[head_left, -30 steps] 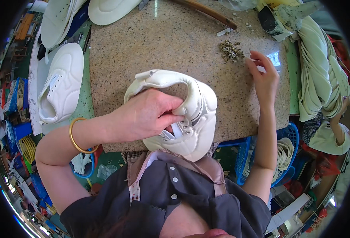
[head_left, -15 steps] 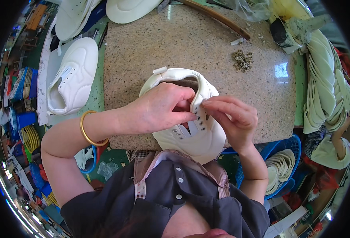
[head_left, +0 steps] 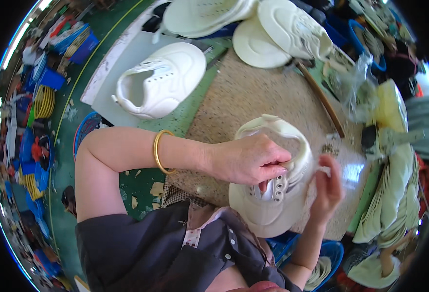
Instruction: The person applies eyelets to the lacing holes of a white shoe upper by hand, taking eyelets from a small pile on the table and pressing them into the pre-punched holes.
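Shoe [head_left: 260, 210] at the near edge of the slab [head_left: 234, 97] looks light and soft, best held by its rim beside the eyelets [head_left: 278, 186], where the left hand [head_left: 249, 158] pinches; the blurred right hand's [head_left: 327, 189] fingers I cannot tell.

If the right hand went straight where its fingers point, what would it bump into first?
Probably the ring pile, just beyond the right hand, though blur makes the hand's height above the table hard to tell.

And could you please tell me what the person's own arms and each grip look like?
The left arm has a short, dark grey sleeve and a round gold-coloured bangle. The left grip and right grip are ungloved; no bangle shows on the right forearm.
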`<state>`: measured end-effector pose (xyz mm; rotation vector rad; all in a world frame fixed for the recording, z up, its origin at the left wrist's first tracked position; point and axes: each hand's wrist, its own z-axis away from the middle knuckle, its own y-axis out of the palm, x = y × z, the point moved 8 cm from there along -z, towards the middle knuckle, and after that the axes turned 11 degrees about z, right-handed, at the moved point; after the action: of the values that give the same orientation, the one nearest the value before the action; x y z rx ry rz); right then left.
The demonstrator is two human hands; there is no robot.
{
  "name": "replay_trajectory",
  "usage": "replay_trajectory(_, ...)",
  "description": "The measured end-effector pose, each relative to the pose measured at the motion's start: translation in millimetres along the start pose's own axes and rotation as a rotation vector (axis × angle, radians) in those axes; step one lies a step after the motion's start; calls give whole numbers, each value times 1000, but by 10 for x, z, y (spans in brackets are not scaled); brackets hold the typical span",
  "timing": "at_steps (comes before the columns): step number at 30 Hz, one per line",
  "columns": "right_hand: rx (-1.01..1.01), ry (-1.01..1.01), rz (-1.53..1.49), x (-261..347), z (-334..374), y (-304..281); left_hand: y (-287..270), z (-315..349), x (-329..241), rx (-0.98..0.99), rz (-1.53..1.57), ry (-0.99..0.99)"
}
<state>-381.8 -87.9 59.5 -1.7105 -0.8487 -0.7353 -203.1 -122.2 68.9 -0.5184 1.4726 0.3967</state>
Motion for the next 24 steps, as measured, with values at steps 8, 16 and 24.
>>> replay_trajectory(8,287,150,-572,497,-1051,1447,-860,478,-560,-195,379,211)
replay_trajectory(16,-10,-415,658,1516,-3030,2348,-1936,2179,90,-1071,-301,-36)
replay_trajectory(24,44,-516,774,1512,-2645,2015,-1651,1933,217,-913,-1187,-297)
